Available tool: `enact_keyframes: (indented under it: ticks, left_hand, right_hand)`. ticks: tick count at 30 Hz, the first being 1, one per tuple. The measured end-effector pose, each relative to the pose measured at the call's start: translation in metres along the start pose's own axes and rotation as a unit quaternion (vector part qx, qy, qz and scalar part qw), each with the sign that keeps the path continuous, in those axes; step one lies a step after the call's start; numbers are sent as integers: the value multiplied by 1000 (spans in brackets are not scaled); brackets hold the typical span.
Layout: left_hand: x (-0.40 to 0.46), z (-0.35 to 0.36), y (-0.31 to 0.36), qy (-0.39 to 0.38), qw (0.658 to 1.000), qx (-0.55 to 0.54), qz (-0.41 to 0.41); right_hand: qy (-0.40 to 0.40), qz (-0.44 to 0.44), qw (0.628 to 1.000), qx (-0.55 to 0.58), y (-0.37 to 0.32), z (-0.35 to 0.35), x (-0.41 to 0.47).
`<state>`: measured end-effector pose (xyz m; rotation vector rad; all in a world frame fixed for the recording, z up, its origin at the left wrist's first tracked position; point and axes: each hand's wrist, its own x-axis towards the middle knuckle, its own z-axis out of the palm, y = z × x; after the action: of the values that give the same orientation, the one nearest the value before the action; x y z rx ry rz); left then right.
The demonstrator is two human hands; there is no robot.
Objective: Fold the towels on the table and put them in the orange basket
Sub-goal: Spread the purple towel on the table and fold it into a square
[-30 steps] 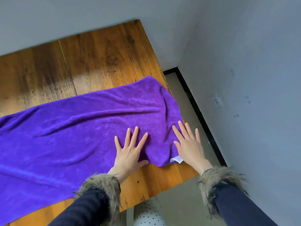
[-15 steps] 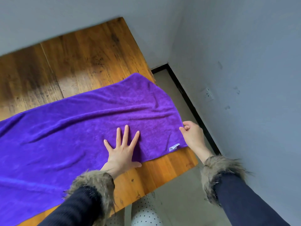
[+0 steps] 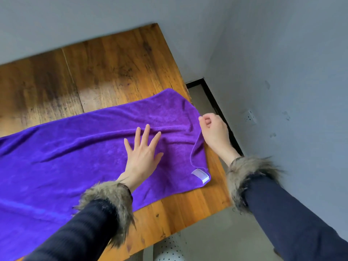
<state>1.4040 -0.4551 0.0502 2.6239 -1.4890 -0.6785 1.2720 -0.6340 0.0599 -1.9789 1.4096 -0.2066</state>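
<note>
Towel [image 3: 75, 157] on table [image 3: 113, 72]; left hand [image 3: 142, 159] on towel, right hand [image 3: 213, 131] at its right edge.

The left hand [image 3: 142, 157] lies flat, palm down, its fingers [image 3: 147, 132] straight and spread, thumb out to the side. The right hand [image 3: 213, 131] is raised beside it, back up, its fingers [image 3: 207, 119] curled in toward the thumb, pinching a cloth edge. Both forearms reach forward in dark sleeves with fur cuffs [image 3: 246, 176].

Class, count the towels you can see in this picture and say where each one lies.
1. A purple towel lies spread across the wooden table, with the left hand flat on it. Its left end runs out of view, so others may be hidden.
</note>
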Motion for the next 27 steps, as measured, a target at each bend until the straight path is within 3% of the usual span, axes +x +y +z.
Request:
enact_keyframes:
  ticks: [6,14,16,19,21,24,27]
  left_hand:
    - [32,-5,-19,-75,994,69,-40]
    - [36,-5,-15,-94,989,97,-59]
    - [35,-7,-13,-100,989,93,-63]
    - [35,-8,-13,-98,989,91,-66]
    - [35,-8,-13,-95,989,90,-65]
    - [36,-8,-13,-96,989,95,-65]
    - [37,-8,-14,-94,989,96,-65]
  right_hand:
    - [-83,65,992,-68,-25,26,71]
    - [-135,31,987,-79,-62,36,85]
    - [-86,-36,991,-98,-63,33,84]
    - [88,-202,965,-139,-53,28,75]
    - [85,-236,954,-166,-41,28,74]
    - [-3,-102,991,-90,-33,30,76]
    - [-17,30,999,11,-37,30,91]
